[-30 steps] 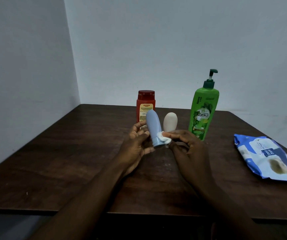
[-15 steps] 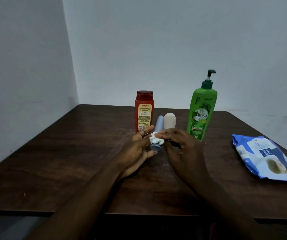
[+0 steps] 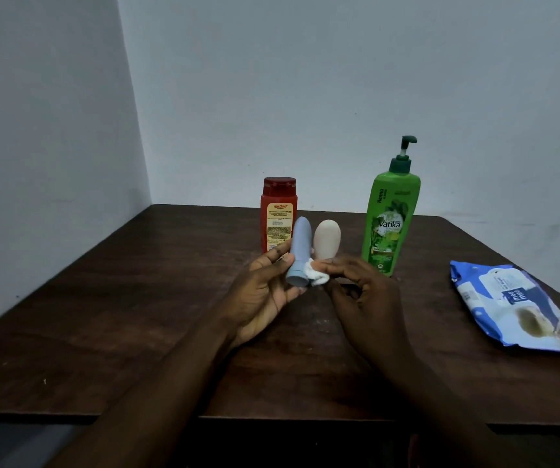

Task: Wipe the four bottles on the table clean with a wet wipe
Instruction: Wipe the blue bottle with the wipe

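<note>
Left-hand grip (image 3: 265,292) is closed round the lower part of the slim blue-grey plastic bottle (image 3: 300,251). The bottle is wider end down, held above the dark wooden counter (image 3: 136,315) about mid-counter. Right-hand grip (image 3: 363,298) pinches a bunched white wet wipe (image 3: 317,276) against that wider end, on the bottle's 4 o'clock side.

Risks as we judge them:
- The hold sits low on a body getting wet and slick. A sideways push from the wipe could twist the bottle out and drop it.
- The beige rounded bottle (image 3: 327,239) stands just behind at 12 o'clock, the red flip-cap bottle (image 3: 278,214) at 11 and the tall green pump bottle (image 3: 390,224) at 1. Tipping the held bottle's top away from us could knock the beige one into a neighbour. The pump bottle looks the tippiest.

Room: we have open counter at 9 o'clock and toward us at 6, with the near edge well apart from the hands. The blue-and-white wipes pack (image 3: 521,309) lies at 3 o'clock, close to the right edge, so a stray forearm could shove it off.
</note>
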{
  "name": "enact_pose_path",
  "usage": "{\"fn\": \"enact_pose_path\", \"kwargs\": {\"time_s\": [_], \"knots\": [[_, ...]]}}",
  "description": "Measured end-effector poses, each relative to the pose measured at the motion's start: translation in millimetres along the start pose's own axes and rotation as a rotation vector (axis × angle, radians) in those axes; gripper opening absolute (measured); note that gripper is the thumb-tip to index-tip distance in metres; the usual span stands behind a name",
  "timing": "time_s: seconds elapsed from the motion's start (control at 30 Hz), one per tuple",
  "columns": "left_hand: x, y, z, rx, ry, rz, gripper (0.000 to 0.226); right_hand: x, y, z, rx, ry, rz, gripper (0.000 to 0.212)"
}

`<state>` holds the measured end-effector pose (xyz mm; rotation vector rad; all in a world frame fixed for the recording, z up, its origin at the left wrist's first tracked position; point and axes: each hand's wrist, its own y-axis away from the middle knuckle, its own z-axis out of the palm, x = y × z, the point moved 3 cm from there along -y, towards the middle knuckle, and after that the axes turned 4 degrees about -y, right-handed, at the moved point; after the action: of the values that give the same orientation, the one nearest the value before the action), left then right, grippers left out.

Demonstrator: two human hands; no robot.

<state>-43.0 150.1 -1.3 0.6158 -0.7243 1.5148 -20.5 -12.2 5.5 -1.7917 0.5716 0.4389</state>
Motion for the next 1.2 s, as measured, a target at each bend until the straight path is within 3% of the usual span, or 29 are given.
{"fn": "enact_pose_path", "kwargs": {"time_s": [0.3, 0.5, 0.7, 0.97, 1.2], "knots": [[2, 2, 6, -0.050, 0.051, 0.002, 0.040, 5, 0, 3, 0.002, -0.052, 0.116, 0.029], [-2, 2, 6, -0.043, -0.013, -0.016, 0.043, -1, -8, 6, -0.007, -0.117, 0.137, 0.027], [-2, 1, 3, -0.061, -0.010, -0.002, 0.046, -7, -18, 7, -0.023, -0.147, 0.092, 0.026], [-4, 1, 3, 0.028, -0.154, 0.051, 0.029, -11, -16, 10, -0.017, 0.000, -0.039, 0.028], [-2, -1, 0, 0.032, -0.100, 0.025, 0.033, -2, -10, 5, 0.012, -0.009, 0.031, 0.027]]}}
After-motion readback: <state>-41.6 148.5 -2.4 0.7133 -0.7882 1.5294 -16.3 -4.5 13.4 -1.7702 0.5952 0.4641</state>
